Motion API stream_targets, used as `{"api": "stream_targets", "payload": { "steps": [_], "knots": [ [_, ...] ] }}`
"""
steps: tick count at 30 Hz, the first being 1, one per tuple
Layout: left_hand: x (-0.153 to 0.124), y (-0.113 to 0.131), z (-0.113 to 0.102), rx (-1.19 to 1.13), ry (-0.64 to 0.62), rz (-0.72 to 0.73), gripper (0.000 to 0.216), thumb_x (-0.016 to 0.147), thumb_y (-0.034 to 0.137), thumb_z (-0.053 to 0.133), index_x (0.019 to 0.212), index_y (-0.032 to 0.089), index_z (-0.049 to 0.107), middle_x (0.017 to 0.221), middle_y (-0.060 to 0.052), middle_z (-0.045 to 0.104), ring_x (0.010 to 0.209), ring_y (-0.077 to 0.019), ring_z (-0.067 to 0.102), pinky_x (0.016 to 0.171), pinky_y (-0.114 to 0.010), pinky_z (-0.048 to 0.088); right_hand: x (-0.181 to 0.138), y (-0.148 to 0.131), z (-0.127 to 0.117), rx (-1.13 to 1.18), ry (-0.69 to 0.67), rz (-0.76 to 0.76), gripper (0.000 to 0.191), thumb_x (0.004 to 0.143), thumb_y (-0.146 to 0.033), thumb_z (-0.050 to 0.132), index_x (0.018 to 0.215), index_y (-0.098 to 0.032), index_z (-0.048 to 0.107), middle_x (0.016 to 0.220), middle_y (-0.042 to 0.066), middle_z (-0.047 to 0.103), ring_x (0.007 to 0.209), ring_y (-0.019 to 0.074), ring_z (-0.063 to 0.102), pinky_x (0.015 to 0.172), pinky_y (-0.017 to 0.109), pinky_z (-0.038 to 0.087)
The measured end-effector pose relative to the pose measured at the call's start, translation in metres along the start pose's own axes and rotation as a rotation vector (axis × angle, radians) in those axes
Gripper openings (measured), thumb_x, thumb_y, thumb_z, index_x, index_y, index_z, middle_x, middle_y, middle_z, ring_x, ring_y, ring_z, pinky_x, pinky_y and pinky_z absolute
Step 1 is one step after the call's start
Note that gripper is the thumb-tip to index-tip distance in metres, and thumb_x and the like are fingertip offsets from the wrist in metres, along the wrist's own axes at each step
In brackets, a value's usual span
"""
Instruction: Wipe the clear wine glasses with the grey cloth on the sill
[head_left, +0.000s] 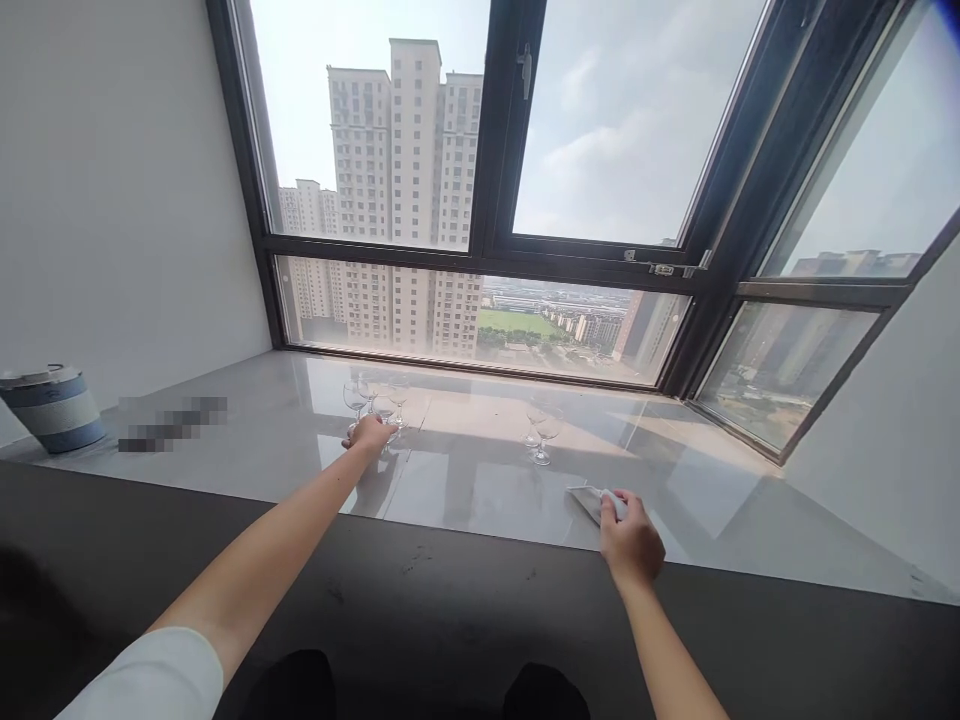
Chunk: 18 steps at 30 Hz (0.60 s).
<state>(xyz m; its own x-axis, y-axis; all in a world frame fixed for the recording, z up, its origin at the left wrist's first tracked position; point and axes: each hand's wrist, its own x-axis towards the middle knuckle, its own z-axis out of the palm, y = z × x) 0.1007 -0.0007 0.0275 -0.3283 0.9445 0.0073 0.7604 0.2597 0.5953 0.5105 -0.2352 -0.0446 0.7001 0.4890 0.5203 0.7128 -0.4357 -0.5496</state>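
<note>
A group of clear stemmed glasses point(375, 395) stands on the glossy grey window sill point(480, 490), left of centre. My left hand point(370, 434) reaches out to them, its fingers closed around the base of the nearest glass. Two more clear glasses point(541, 432) stand apart to the right. Near the sill's front edge, my right hand point(630, 540) is closed on a small white cloth point(596, 498) that lies partly on the sill.
A round blue-and-white striped container point(52, 405) sits at the far left of the sill. A large dark-framed window point(495, 240) runs behind the glasses. White walls close both ends, and a dark ledge point(450, 590) lies below the sill.
</note>
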Motion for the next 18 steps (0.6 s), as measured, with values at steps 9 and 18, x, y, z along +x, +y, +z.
{"api": "stream_targets", "payload": {
  "steps": [9, 18],
  "knots": [
    [-0.018, -0.013, 0.007, 0.013, 0.018, 0.085, 0.015, 0.075, 0.037, 0.059, 0.074, 0.022, 0.055, 0.075, -0.004, 0.068, 0.093, -0.027, 0.061, 0.083, -0.04, 0.035, -0.001, -0.002, -0.003, -0.006, 0.003, 0.022, 0.038, 0.09, -0.047, 0.044, 0.11, -0.021, 0.063, 0.095, 0.007, 0.069, 0.074, 0.0189, 0.056, 0.059, 0.028, 0.028],
    [-0.109, -0.032, 0.022, 0.058, 0.0, 0.416, 0.021, 0.081, 0.037, 0.054, 0.072, 0.02, 0.059, 0.08, -0.003, 0.068, 0.088, -0.021, 0.061, 0.08, -0.032, 0.036, -0.001, -0.003, -0.003, -0.015, -0.007, 0.043, 0.04, 0.089, -0.049, 0.045, 0.112, -0.023, 0.064, 0.1, 0.009, 0.069, 0.076, 0.0226, 0.058, 0.059, 0.029, 0.031]
  ]
}}
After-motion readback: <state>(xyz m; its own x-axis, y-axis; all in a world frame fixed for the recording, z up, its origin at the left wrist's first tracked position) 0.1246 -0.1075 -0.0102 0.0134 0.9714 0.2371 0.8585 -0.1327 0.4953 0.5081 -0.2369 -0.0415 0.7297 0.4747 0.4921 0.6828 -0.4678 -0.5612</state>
